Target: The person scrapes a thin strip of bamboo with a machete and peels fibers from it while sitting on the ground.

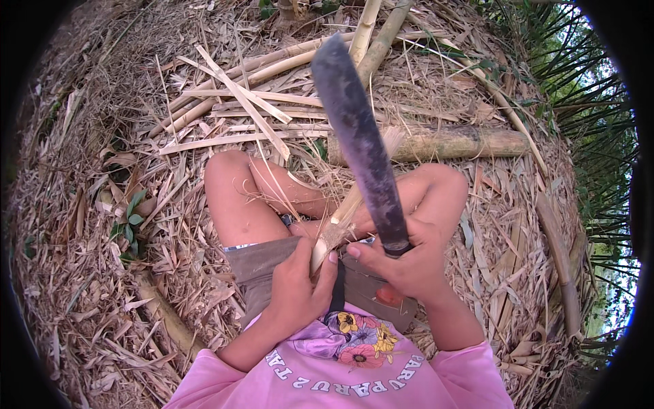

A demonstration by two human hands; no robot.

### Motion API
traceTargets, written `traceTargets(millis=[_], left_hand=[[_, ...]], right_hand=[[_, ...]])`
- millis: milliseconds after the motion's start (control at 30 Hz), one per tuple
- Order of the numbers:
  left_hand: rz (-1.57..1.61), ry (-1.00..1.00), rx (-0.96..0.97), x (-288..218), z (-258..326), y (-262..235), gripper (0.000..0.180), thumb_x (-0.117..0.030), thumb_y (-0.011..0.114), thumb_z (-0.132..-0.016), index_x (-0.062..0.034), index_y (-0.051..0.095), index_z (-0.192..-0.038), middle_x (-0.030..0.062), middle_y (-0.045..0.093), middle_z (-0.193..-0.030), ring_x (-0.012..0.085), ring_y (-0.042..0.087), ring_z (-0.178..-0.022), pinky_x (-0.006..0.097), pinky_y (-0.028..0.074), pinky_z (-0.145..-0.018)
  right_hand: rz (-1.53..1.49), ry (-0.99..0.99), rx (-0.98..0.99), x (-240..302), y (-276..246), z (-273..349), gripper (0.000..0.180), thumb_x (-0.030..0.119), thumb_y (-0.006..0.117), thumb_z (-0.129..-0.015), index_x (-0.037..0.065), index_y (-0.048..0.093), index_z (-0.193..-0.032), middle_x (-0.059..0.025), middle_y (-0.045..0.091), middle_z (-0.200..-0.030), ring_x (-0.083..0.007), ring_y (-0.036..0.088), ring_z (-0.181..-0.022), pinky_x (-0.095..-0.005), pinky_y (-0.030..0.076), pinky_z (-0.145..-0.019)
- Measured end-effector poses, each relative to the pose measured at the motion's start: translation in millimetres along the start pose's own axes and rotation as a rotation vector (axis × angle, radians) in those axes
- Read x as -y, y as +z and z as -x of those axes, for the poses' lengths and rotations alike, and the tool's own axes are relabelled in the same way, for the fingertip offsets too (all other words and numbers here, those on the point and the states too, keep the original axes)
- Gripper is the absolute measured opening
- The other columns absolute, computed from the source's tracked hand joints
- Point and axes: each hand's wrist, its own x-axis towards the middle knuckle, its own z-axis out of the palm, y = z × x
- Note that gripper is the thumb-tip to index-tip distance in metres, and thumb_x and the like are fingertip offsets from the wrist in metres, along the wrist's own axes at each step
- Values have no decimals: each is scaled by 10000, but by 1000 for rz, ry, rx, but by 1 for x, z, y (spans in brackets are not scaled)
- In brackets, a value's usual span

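Observation:
My left hand (298, 283) is closed around the near end of a pale split bamboo strip (332, 235), which slants away from me over my lap. In my right hand (411, 262) is a machete (364, 146), gripped at the handle, most of which my fingers hide. Its broad dark blade points up and away, tip leaning left, and covers part of the view behind it. The right thumb reaches toward the strip; whether it touches cannot be made out. Thin curled shavings (255, 187) lie on and around my crossed legs.
Beyond my knees lie several split bamboo strips (248, 105) in a loose pile. A thick bamboo pole (463, 143) rests across the ground at the right. Dry leaves and husks (88, 273) cover the ground. A small green plant (129, 225) grows at the left, with foliage along the right edge.

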Motion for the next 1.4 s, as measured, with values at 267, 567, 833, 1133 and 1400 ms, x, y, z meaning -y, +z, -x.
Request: traceTargets(millis=[267,567,833,1133,1400], left_hand=[[7,92,-93,7,0,0,107,-72,608,-923,2,551,-974,158,591,-682,260,607,-558,342,424,-520],[21,37,-187,12,-4,4,105,-88,602,-946,10,566,-952,106,580,-680,153,551,-570,309,413,-525],[505,-222,149,17,-13,-13,313,-348,450,-1035,-57,544,-970,-45,427,-670,28,332,-538,207,241,-462],[954,-371,674,-4,-39,-42,453,-430,340,-1053,-33,539,-968,-20,389,-688,43,297,-540,191,238,-470],[938,-312,679,-8,-41,-37,505,-435,315,-1057,4,560,-1101,-24,382,-619,44,287,-479,193,231,-438]], right_hand=[[-22,-50,-142,-12,25,-1,93,56,684,-890,-35,675,-907,11,643,-711,-29,565,-661,-223,461,-569],[-72,-8,-120,-31,39,6,104,93,649,-911,-8,662,-890,16,632,-690,-13,528,-623,-222,437,-533],[169,-161,-281,-40,30,10,198,173,676,-907,-13,690,-972,-71,631,-674,-101,589,-557,-269,453,-508],[415,-584,-271,-27,10,-8,243,239,690,-894,0,673,-934,-95,617,-677,-217,613,-545,-317,469,-503],[366,-487,-248,-25,5,-4,278,250,584,-967,-20,646,-938,-80,596,-669,-159,574,-551,-291,438,-506]])
